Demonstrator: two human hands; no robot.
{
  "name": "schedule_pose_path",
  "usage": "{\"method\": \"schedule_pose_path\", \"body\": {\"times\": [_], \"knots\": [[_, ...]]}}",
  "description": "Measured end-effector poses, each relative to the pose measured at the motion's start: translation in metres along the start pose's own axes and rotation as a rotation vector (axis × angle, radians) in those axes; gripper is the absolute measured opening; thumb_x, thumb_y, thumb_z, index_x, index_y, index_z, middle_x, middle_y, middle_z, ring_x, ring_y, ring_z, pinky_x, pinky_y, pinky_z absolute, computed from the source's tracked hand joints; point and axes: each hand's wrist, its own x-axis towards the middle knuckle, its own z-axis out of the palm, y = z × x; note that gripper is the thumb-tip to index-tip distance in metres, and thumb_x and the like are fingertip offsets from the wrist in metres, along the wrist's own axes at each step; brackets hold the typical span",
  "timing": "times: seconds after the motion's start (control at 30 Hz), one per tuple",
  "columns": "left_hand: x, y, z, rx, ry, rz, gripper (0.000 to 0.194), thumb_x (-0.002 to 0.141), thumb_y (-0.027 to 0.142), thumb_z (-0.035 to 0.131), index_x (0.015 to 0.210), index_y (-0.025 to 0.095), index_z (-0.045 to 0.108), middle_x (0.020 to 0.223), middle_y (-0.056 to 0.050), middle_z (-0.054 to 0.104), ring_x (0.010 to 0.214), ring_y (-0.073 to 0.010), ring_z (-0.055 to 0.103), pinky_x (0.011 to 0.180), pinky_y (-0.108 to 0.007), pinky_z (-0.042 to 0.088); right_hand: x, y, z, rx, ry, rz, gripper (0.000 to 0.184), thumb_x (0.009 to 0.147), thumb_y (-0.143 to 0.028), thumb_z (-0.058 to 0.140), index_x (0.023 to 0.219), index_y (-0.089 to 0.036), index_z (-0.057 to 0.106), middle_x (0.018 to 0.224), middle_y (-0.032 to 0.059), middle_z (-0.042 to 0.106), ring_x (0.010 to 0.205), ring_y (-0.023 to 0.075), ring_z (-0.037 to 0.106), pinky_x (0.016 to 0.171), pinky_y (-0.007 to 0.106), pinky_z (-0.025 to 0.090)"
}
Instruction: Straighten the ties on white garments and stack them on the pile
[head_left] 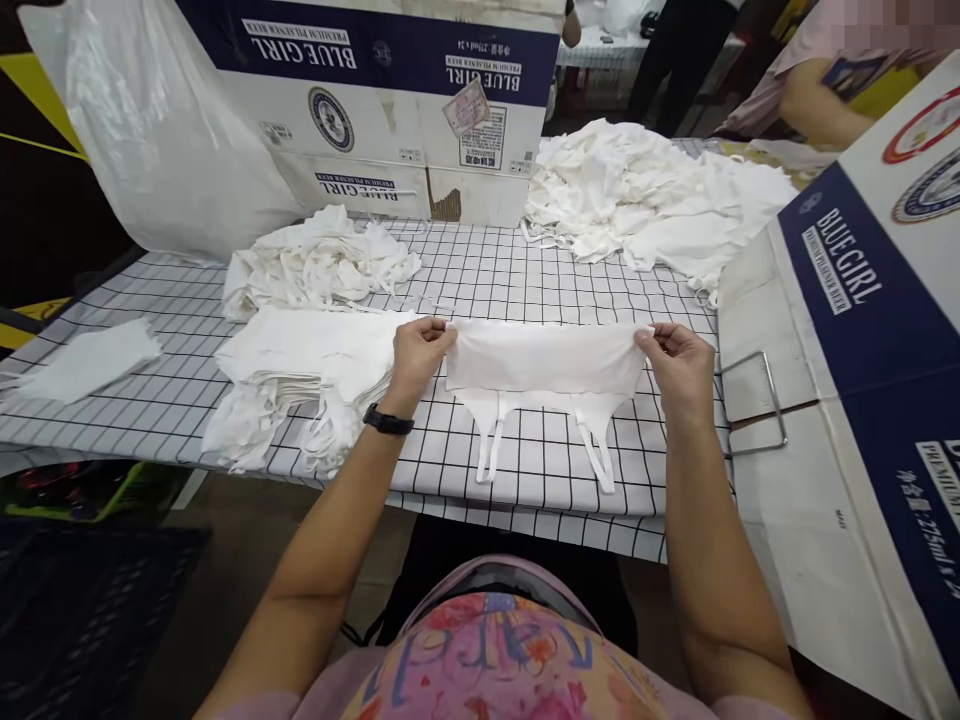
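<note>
Near left on checked table (pixel 525 270): one neat stack of flattened white garments (pixel 300 355), apparently finished. Centre: one white strappy garment (pixel 544 365) stretched flat, left hand (pixel 416 352) and right hand (pixel 679 362) pinching its top corners. Far: two loose heaps, left heap (pixel 319 258) and right heap (pixel 645 195), seemingly unsorted. Two Blue Girl cartons (pixel 390 100).

back carton (pixel 375 60): "BLUE GIRL" upside down | right carton (pixel 847 260): "BLUE GIRL"

Two bare hands, left (pixel 417 352) and right (pixel 679 365), share one white strappy cloth garment (pixel 547 365). Three heaps of white cloth pieces: (pixel 319 262), (pixel 300 375), (pixel 645 195). Two blue-and-white printed cardboard boxes: (pixel 390 100), (pixel 862 350).
</note>
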Motion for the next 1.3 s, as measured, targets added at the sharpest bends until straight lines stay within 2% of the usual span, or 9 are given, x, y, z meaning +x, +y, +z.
{"method": "schedule_pose_path", "body": {"times": [0.2, 0.47, 0.6, 0.73, 0.9, 1.03, 1.17, 1.23, 1.3], "knots": [[0.001, 0.051, -0.009, -0.091, 0.043, 0.131, 0.009, 0.063, 0.015, 0.075, 0.072, 0.015, 0.073, 0.07, 0.0, 0.071, 0.067, -0.0123, 0.065, 0.068, -0.024, 0.053, 0.008, -0.036, -0.007, 0.102, 0.027, -0.163, 0.026, 0.071, -0.036, 0.082, 0.087, -0.019, 0.071, 0.08, 0.0012, 0.067, 0.073, 0.0162, 0.062, 0.075, 0.034, 0.055], [0.015, 0.136, -0.025, -0.002, 0.078, 0.379, 0.014, 0.068, 0.002, 0.065, 0.067, 0.015, 0.069, 0.066, 0.002, 0.065, 0.064, -0.0095, 0.06, 0.067, -0.023, 0.052, 0.03, -0.114, 0.003, 0.151, 0.117, -0.427, 0.014, 0.073, -0.019, 0.08, 0.085, -0.017, 0.072, 0.074, 0.0003, 0.065, 0.066, 0.0118, 0.055, 0.07, 0.03, 0.049], [0.024, 0.164, -0.039, 0.028, 0.109, 0.469, 0.015, 0.071, 0.001, 0.065, 0.066, 0.015, 0.067, 0.065, 0.003, 0.064, 0.066, -0.0098, 0.06, 0.066, -0.023, 0.05, 0.038, -0.143, 0.009, 0.168, 0.089, -0.533, 0.011, 0.077, -0.015, 0.078, 0.085, -0.017, 0.072, 0.078, 0.0024, 0.067, 0.069, 0.0127, 0.059, 0.074, 0.031, 0.05], [0.029, 0.184, -0.057, 0.073, 0.143, 0.439, 0.013, 0.075, 0.003, 0.071, 0.073, 0.015, 0.066, 0.063, 0.005, 0.061, 0.067, -0.0088, 0.058, 0.068, -0.023, 0.049, 0.042, -0.166, 0.016, 0.124, 0.073, -0.582, 0.011, 0.079, -0.013, 0.08, 0.084, -0.017, 0.071, 0.08, 0.0029, 0.069, 0.069, 0.0123, 0.06, 0.074, 0.03, 0.051], [0.021, 0.199, -0.076, 0.028, 0.145, 0.407, 0.01, 0.083, 0.007, 0.07, 0.081, 0.015, 0.064, 0.071, 0.004, 0.06, 0.071, -0.0111, 0.064, 0.07, -0.025, 0.05, 0.031, -0.193, 0.025, 0.14, 0.028, -0.656, 0.011, 0.08, -0.008, 0.08, 0.085, -0.015, 0.073, 0.079, 0.0016, 0.07, 0.068, 0.01, 0.061, 0.075, 0.029, 0.051], [0.001, 0.198, -0.105, 0.059, 0.213, 0.491, 0.014, 0.085, 0.002, 0.067, 0.081, 0.014, 0.063, 0.069, 0.005, 0.056, 0.071, -0.0083, 0.059, 0.074, -0.025, 0.052, -0.002, -0.211, 0.03, 0.178, -0.049, -0.649, 0.01, 0.077, -0.01, 0.082, 0.086, -0.011, 0.076, 0.079, 0.0037, 0.071, 0.07, 0.011, 0.064, 0.075, 0.032, 0.052], [-0.046, 0.189, -0.156, 0.118, 0.348, 0.591, 0.011, 0.084, 0.01, 0.074, 0.085, 0.018, 0.067, 0.075, 0.003, 0.063, 0.08, -0.0114, 0.064, 0.076, -0.026, 0.054, -0.052, -0.215, 0.033, 0.19, -0.191, -0.58, 0.022, 0.073, -0.026, 0.092, 0.089, -0.018, 0.08, 0.083, 0.0059, 0.074, 0.072, 0.0154, 0.066, 0.077, 0.038, 0.055], [-0.079, 0.181, -0.184, 0.153, 0.452, 0.606, 0.008, 0.083, 0.015, 0.076, 0.087, 0.02, 0.071, 0.081, 0.001, 0.067, 0.087, -0.0147, 0.068, 0.077, -0.027, 0.056, -0.076, -0.209, 0.038, 0.185, -0.279, -0.512, 0.029, 0.067, -0.036, 0.096, 0.087, -0.022, 0.08, 0.08, 0.0055, 0.073, 0.072, 0.018, 0.066, 0.076, 0.04, 0.056], [-0.111, 0.173, -0.21, 0.19, 0.555, 0.626, 0.009, 0.081, 0.017, 0.076, 0.088, 0.022, 0.075, 0.086, 0.0, 0.071, 0.088, -0.0164, 0.069, 0.078, -0.029, 0.056, -0.097, -0.199, 0.048, 0.163, -0.41, -0.43, 0.032, 0.067, -0.043, 0.095, 0.089, -0.025, 0.08, 0.083, 0.0052, 0.074, 0.073, 0.0198, 0.068, 0.076, 0.041, 0.058]]}}
